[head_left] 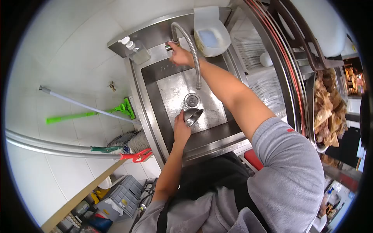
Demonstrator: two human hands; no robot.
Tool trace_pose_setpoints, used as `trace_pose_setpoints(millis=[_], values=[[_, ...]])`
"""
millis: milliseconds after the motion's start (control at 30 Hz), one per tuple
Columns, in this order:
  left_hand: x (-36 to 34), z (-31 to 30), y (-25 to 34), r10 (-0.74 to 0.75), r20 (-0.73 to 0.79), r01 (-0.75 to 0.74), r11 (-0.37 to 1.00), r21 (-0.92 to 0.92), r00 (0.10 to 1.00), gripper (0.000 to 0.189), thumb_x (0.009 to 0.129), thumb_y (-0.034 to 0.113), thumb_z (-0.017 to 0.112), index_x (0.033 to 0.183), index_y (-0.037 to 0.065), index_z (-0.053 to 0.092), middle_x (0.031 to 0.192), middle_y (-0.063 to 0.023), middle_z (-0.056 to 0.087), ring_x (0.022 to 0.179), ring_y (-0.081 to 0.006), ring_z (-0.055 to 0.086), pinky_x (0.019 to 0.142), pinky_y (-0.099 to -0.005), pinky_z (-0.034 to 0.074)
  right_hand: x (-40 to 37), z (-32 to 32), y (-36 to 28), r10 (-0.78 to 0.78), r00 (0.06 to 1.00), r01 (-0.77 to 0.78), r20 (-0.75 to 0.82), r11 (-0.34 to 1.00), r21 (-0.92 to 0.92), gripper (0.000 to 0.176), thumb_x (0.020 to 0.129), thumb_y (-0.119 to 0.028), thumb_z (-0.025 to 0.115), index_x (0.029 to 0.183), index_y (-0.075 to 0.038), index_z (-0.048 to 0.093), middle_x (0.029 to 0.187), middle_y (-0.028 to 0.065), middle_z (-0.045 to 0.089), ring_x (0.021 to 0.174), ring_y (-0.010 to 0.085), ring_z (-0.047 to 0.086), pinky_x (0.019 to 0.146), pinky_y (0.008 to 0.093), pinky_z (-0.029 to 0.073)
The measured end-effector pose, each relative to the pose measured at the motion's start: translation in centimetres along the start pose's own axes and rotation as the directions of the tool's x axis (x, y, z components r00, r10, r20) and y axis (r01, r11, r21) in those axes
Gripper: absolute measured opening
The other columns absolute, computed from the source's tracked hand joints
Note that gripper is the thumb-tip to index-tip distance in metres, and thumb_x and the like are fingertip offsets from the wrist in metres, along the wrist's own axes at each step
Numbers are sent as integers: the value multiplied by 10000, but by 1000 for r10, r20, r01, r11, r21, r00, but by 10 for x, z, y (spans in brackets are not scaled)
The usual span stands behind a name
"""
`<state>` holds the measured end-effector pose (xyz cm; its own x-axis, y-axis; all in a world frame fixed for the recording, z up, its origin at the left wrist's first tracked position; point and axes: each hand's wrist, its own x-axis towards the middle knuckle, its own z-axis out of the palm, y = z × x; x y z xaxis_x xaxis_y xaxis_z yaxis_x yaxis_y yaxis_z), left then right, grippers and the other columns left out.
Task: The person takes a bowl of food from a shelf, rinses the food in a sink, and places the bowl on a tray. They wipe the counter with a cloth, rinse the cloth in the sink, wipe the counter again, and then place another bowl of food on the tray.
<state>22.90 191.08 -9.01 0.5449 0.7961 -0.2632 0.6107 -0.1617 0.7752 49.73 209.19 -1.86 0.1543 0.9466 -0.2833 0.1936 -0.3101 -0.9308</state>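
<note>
My left hand (181, 128) grips a small shiny metal bowl (192, 116) by its side, holding it tilted low in the steel sink (167, 87), near the drain (192, 100). Stretched to the back of the sink, my right hand (180, 55) has its fingers closed at the tap handle (168, 47). The flexible metal faucet (190, 42) arches over my right wrist, its outlet hanging above the basin. I cannot make out any running water.
A pump soap bottle (138, 53) stands at the sink's back left corner, a white container with a blue sponge (208, 39) at the back right. White perforated baskets (266, 91) sit to the right. Mops and a green-handled squeegee (89, 114) lean at left.
</note>
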Motion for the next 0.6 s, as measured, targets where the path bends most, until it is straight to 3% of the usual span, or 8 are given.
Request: trace_pose_setpoints(millis=[233,300,333,367,400,533,567,600], values=[[12,-32,5,476,127,-483,876,23,870,753,742,-118,550,1457,87,432,1384,-248,466,1250,-417,483,1071,-454,394,-12,-43,63,-374,923,375,92,816,-439,762,803,-134,635,1516,-172,371,1200,182,662,882,290,669,806,396,540],[29,-16,-14,240,54,-210,922,-325,969,749,741,-92,586,1449,115,461,1378,-233,486,1267,-394,484,1091,-466,370,-88,-39,22,8,997,-54,-81,809,-586,618,783,-117,607,1397,-118,535,1256,198,637,1094,346,640,960,438,500],[20,-17,1,425,120,-441,879,183,897,751,740,-93,583,1452,112,459,1380,-232,493,1272,-389,488,1096,-467,367,-136,-32,16,-8,977,-110,-211,834,-540,551,764,-69,576,1313,-90,609,1202,183,669,1116,345,636,964,429,502],[10,-21,15,573,241,-581,539,609,783,753,740,-94,580,1455,110,457,1383,-230,500,1276,-383,492,1100,-468,363,-159,-28,43,93,956,-228,-280,833,-504,510,782,-73,546,1284,-97,633,1215,181,664,1119,353,635,972,437,500],[9,-14,13,557,204,-584,683,439,805,738,754,-83,565,1459,98,447,1399,-236,493,1284,-388,490,1101,-461,363,-193,-23,61,86,946,-241,-312,830,-503,491,801,-91,524,1279,-100,639,1181,196,673,1096,372,640,969,449,502],[18,6,36,34,123,-42,997,65,992,616,842,-2,538,1446,32,421,1441,-261,460,1271,-434,500,1102,-428,367,-360,15,78,-97,767,-229,-635,882,-411,351,821,-128,525,1134,-87,677,990,202,702,919,387,675,826,495,533],[49,23,-5,224,171,-233,972,36,960,548,894,21,512,1432,13,413,1380,-261,510,1145,-428,597,995,-467,510,-405,29,81,-160,670,-243,-725,876,-417,321,836,-143,521,1110,-84,677,955,203,702,890,389,674,808,501,534],[3,7,71,-80,294,178,929,-325,953,489,941,69,495,1418,-4,413,1304,-246,552,1018,-382,661,775,-460,637,-445,41,95,-92,597,-340,-797,871,-355,305,850,-154,517,1101,-87,676,945,201,701,881,391,674,803,504,532]])
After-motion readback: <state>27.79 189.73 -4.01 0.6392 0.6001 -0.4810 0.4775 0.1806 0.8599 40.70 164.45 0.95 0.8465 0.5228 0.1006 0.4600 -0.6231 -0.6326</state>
